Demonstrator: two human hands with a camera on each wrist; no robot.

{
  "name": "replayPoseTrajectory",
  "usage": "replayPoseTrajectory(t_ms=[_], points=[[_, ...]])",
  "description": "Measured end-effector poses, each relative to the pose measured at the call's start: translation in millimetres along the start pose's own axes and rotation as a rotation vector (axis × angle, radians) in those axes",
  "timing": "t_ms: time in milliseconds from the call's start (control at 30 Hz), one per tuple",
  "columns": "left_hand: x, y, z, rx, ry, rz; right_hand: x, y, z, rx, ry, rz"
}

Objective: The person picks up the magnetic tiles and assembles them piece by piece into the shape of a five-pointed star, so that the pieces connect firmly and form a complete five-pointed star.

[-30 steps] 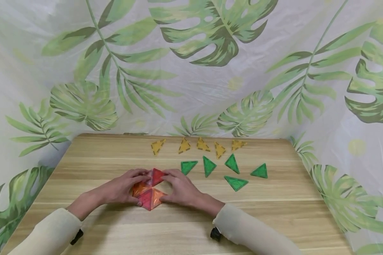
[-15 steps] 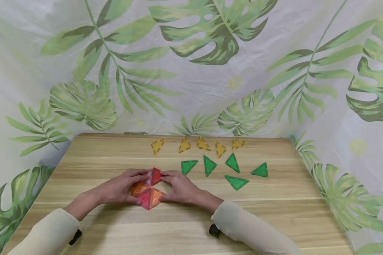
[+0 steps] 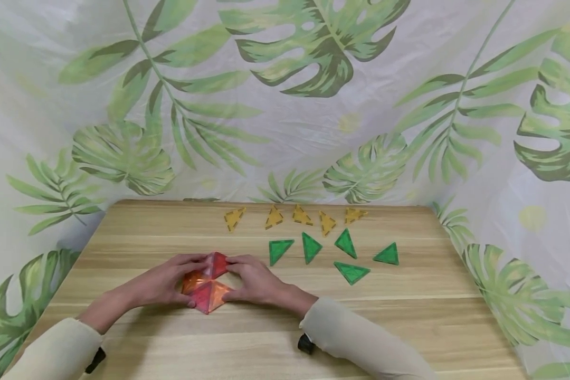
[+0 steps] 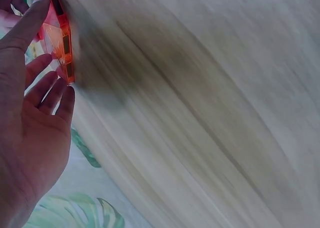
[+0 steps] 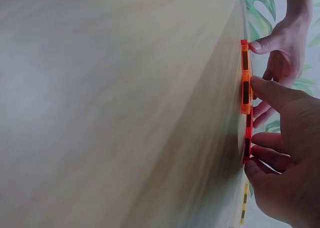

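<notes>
Several translucent triangular magnetic tiles, red and orange, lie edge to edge in a fan on the table, with a gap at its right side. My left hand (image 3: 163, 284) holds the fan's left side, thumb near the pinkish-red tile (image 3: 201, 300), fingers over the far left tiles and partly hiding them. My right hand (image 3: 258, 282) spans the right side, thumb against the orange tile (image 3: 218, 295) and fingertips at the far red tile (image 3: 220, 265). In the right wrist view, the dark magnets show along the orange edge (image 5: 245, 90) beside my thumb.
Several green triangular tiles (image 3: 352, 272) lie separately right of the hands. Behind them, several yellow triangular tiles (image 3: 274, 217) are spread near the wooden table's (image 3: 247, 348) back edge. A leaf-patterned cloth (image 3: 285, 132) hangs behind the table.
Both hands have slid the joined red and orange tiles a little to the left over the table. The green and yellow tiles stay where they were.
</notes>
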State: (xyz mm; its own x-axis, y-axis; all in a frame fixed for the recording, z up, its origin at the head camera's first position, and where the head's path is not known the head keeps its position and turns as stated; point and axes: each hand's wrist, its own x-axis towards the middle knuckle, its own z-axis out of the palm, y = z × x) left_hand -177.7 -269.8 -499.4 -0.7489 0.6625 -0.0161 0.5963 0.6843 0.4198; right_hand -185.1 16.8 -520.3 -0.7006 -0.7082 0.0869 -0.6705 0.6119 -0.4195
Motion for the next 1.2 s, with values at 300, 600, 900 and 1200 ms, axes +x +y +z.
replayPoseTrajectory(t_ms=[300, 600, 900, 1200], points=[[-17.2, -21.5, -7.9, 0.036, -0.001, -0.048, 27.5, -8.9, 11.0, 0.010, -0.020, -0.031], [-43.5, -49.5, -14.1, 0.098, 0.109, -0.010, 53.6, -25.1, 22.3, 0.014, -0.043, -0.056], [-65.0, -72.7, -19.9, 0.118, 0.182, 0.045, 72.5, -43.3, 33.5, -0.015, -0.055, -0.047], [-78.2, -91.3, -21.0, 0.156, 0.247, 0.098, 84.8, -59.2, 38.7, -0.043, -0.062, -0.058]])
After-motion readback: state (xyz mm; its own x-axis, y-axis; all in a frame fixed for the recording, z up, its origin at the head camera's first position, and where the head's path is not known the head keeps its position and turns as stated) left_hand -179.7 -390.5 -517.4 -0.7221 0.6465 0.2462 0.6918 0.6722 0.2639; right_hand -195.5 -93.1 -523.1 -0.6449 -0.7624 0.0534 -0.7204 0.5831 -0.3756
